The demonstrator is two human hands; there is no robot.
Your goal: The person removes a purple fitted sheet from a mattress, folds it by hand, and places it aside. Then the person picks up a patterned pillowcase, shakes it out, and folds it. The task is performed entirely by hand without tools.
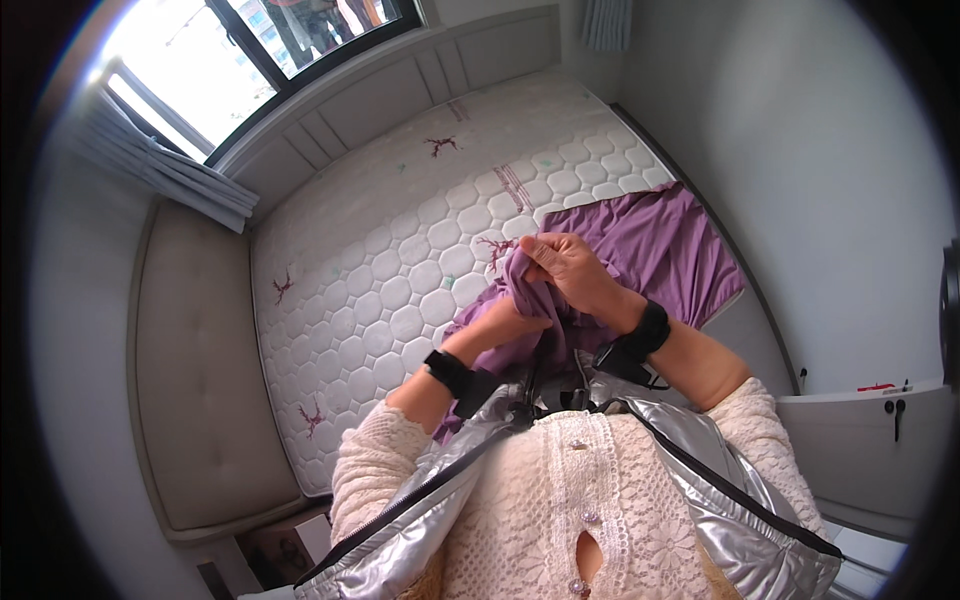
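A purple cloth point(652, 244), perhaps a bed sheet, lies partly spread with creases over the right side of a white quilted mattress point(390, 277). The rest of it is bunched up in front of my body. My right hand point(574, 270) pinches a gathered fold of this cloth between thumb and fingers. Just below and to the left, my left hand point(510, 326) is inside a fold of the same cloth, its fingers largely covered. Whether those fingers grip the fabric is hidden. Both wrists wear black straps, and some cloth hangs down against my silver jacket point(480, 487).
A padded headboard point(214, 360) stands along the mattress's left side. Beyond the far edge are a panelled ledge point(375, 90), a window point(247, 67) and a grey curtain point(161, 161). To the right are a wall and a white cabinet point(847, 435) with keys point(898, 420).
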